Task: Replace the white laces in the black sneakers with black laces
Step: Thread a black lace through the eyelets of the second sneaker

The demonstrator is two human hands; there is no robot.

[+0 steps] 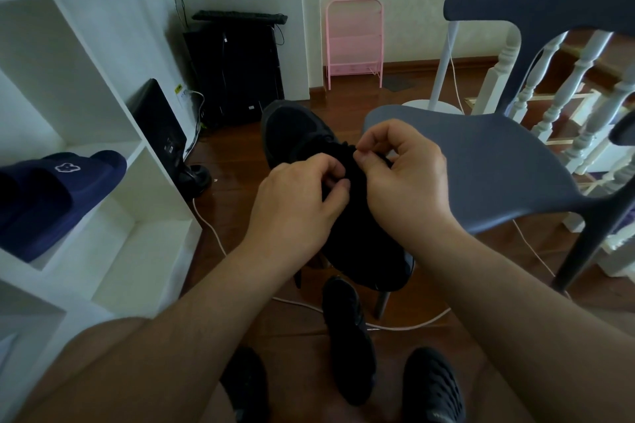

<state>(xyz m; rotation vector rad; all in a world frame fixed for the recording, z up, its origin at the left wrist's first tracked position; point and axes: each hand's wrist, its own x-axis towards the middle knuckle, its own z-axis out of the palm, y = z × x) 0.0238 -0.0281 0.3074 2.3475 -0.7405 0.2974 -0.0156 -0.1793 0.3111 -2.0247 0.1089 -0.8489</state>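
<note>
A black sneaker (295, 134) is held up in front of me, toe pointing away, its heel end low between my forearms. My left hand (299, 206) pinches something dark at the shoe's lace area with thumb and curled fingers. My right hand (405, 175) pinches a black lace (347, 149) just above the tongue. The lace is hard to tell from the black upper. A second black sneaker (347, 340) lies on the wooden floor below. No white lace shows.
A grey plastic chair (488, 154) stands close on the right. White shelving (113, 182) on the left holds navy slippers (51, 196). White cables (405, 324) run across the floor. My feet in black perforated shoes (433, 388) are at the bottom edge.
</note>
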